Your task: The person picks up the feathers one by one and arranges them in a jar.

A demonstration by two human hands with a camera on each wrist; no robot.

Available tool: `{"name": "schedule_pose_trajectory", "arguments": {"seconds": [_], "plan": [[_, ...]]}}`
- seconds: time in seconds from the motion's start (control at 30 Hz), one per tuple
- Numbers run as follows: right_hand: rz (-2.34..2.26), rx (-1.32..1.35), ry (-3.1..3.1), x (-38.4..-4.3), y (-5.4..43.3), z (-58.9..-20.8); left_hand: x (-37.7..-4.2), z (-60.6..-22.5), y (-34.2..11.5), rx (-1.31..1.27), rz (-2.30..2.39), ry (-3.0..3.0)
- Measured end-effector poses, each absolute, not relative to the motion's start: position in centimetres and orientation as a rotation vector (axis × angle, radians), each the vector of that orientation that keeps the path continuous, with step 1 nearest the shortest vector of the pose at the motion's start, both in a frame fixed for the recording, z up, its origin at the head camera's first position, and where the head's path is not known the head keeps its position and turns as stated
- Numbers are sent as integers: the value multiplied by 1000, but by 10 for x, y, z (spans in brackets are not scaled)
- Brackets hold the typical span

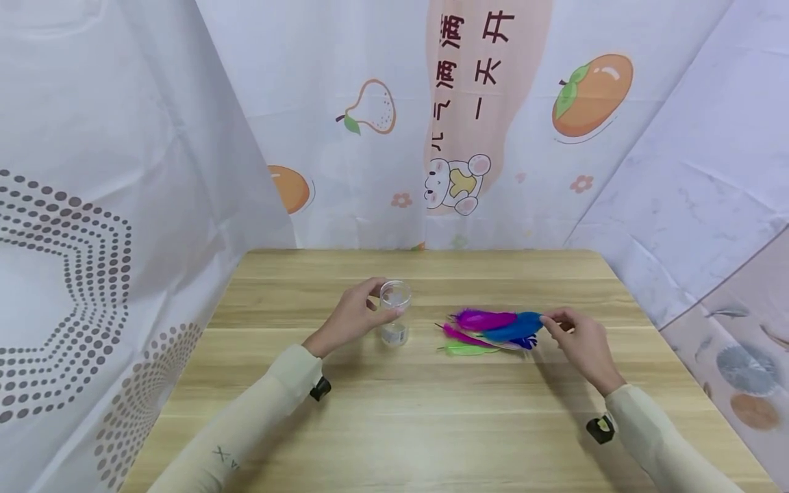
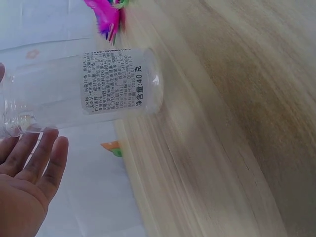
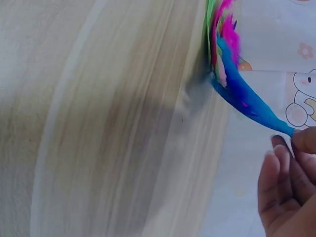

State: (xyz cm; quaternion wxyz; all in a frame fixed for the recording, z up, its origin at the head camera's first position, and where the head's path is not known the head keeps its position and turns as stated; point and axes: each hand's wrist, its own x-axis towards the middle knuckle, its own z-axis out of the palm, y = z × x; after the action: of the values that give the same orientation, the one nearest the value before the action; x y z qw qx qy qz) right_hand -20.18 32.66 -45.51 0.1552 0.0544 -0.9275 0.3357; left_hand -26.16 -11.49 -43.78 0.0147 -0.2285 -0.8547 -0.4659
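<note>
A clear plastic jar (image 1: 394, 334) with a white printed label (image 2: 111, 81) stands upright on the wooden table, its top uncovered. My left hand (image 1: 354, 316) holds it near the rim, thumb in front and fingers around the far side. In the right part of the head view lies a bunch of feathers: purple feathers (image 1: 483, 319), a light green feather (image 1: 471, 350) and a blue feather (image 1: 514, 327). With thumb and forefinger my right hand (image 1: 582, 342) pinches the tip of the blue feather, which the right wrist view shows lifted off the table at that end.
The wooden table (image 1: 394, 424) reaches back to a white printed curtain (image 1: 320, 55). More hanging cloth encloses the left and right sides. Both wrists carry a small black device.
</note>
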Motion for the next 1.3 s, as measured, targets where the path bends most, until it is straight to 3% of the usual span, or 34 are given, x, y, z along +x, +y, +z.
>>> {"name": "schedule_pose_trajectory", "arguments": {"seconds": [1.3], "plan": [[889,69,-2708,-207,336,-445,-259,-437,-119,-740,-1480,-2658]]}}
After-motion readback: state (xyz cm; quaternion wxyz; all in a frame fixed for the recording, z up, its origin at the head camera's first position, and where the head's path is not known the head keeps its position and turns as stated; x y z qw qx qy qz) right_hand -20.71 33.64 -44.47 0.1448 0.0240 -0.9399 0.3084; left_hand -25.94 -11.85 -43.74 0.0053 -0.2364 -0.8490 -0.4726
